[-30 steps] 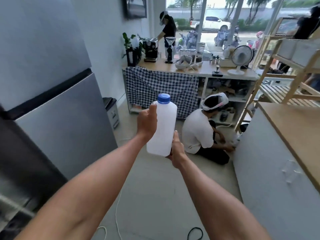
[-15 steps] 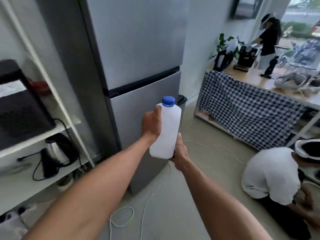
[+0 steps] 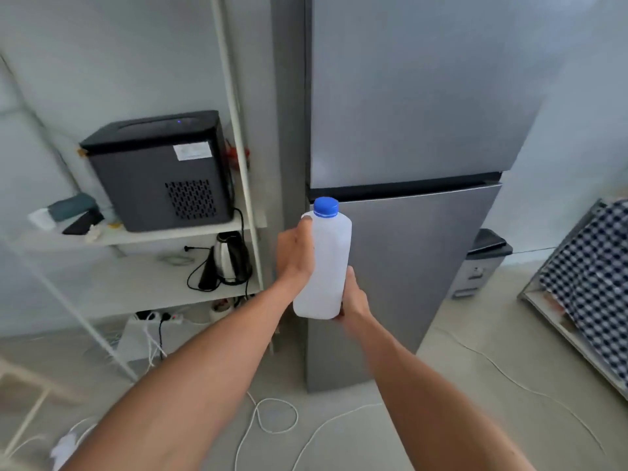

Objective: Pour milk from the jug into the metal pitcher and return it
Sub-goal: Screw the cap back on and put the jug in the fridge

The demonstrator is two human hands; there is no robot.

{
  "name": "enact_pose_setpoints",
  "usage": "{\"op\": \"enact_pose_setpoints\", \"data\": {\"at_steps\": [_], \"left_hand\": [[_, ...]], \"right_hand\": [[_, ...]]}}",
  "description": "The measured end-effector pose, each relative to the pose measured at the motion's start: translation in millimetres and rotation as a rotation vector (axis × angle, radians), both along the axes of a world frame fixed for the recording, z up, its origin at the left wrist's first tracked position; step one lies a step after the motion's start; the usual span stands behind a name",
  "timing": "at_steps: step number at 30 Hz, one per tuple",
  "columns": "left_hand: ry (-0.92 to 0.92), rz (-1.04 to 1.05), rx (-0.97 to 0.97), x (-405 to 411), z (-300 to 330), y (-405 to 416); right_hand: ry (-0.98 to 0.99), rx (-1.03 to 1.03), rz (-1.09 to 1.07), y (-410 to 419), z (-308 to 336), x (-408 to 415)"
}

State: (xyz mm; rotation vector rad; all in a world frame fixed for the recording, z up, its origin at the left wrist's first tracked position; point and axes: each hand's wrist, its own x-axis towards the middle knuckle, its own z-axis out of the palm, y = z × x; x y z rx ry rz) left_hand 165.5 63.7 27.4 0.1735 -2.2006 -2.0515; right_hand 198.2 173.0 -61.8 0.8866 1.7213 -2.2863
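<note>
Facing the closed fridge [image 3: 401,130], both hands hold the capped jug [image 3: 324,266] upright.

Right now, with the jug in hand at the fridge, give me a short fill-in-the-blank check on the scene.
1. The jug has a ____ cap.
2. The left hand grips the jug's side, and the right hand supports it near the ____.
3. Both doors of the fridge are ____.
4. The kettle sits on the shelf ____ the black appliance.

Missing words: blue; bottom; closed; below
</note>
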Motion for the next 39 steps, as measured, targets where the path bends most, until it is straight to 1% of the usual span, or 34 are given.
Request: {"op": "enact_pose_setpoints", "data": {"at_steps": [3,6,8,10,11,13,15,18,20,22,24,28,32,39], "left_hand": [[0.009,0.103,0.024,-2.0,-3.1,-6.9],[0.028,0.159,0.04,-6.9,-7.0,-12.5],[0.038,0.179,0.03,-10.1,-7.6,-13.8],[0.04,0.207,0.021,-13.1,-7.8,-16.2],[0.042,0.218,0.016,-14.4,-7.8,-17.7],[0.044,0.236,0.001,-17.2,-8.5,-19.9],[0.046,0.244,0.01,-19.9,-10.3,-21.2],[0.057,0.237,0.025,-22.9,-13.0,-23.4],[0.058,0.224,0.039,-24.9,-15.3,-25.3],[0.059,0.216,0.045,-26.3,-17.5,-28.4],[0.064,0.214,0.057,-27.7,-18.2,-31.9],[0.057,0.208,0.06,-30.8,-21.9,-36.4],[0.062,0.201,0.071,-30.6,-23.9,-37.9],[0.054,0.218,0.062,-34.8,-26.7,-51.2]], "right_hand": [[0.008,0.017,0.079,-3.7,-4.8,-12.7],[0.022,0.02,0.15,-5.5,-9.7,-21.9],[0.037,0.087,0.181,-4.0,-6.4,-25.5],[0.09,0.319,0.164,0.9,-2.4,-33.8],[0.148,0.452,0.126,4.7,2.1,-39.7],[0.295,0.642,0.05,12.2,18.2,-55.2],[0.401,0.764,0.031,18.4,42.7,-74.5],[0.505,0.85,0.07,21.2,79.8,-107.2],[0.484,0.908,0.138,21.0,93.3,-128.3],[0.406,0.928,0.197,20.1,97.7,-143.3],[0.351,0.931,0.204,19.5,99.1,-150.8],[0.342,0.934,0.202,19.6,101.0,-152.2],[0.33,0.966,0.171,16.3,105.2,-151.0],[0.255,1.049,0.039,15.4,92.6,-137.7]]}}
